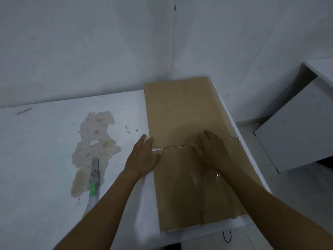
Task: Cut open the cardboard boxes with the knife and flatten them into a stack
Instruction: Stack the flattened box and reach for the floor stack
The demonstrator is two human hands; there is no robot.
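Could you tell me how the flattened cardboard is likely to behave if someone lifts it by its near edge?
The flattened cardboard would probably bend at the seam across its middle rather than stay rigid. Lying thin and flat, it is likely light and should slide on the white table. The glossy tape may feel slippery.

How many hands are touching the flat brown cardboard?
2. The left hand rests on the left edge of the flat brown cardboard; the right hand lies flat over its middle seam. Neither is hidden.
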